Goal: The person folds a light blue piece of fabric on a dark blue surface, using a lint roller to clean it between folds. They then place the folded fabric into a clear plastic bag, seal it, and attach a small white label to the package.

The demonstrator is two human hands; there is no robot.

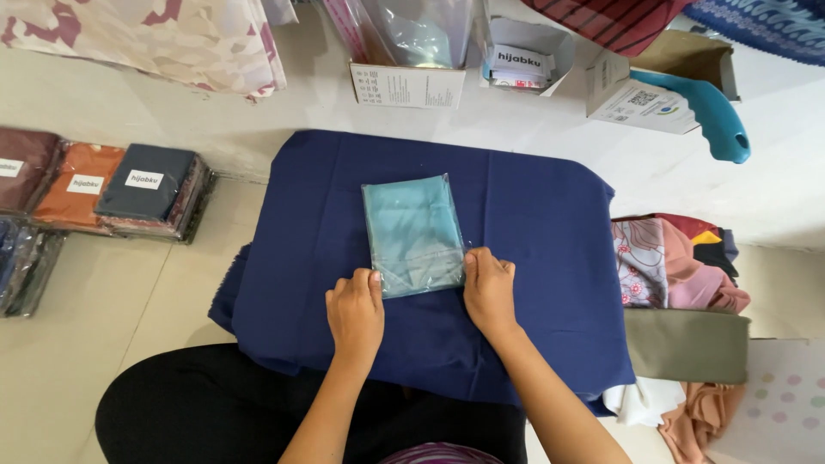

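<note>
Head view: left hand and right hand both pinching teal clear-wrapped packet on navy cloth.

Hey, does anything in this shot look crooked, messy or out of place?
Slightly. The clear plastic bag holding folded teal cloth sits a little askew on the navy blue cloth, with the left hand and right hand pressing its near corners. The loose heap of mixed fabrics at right is untidy beside the neat stack of bagged cloths.
</note>
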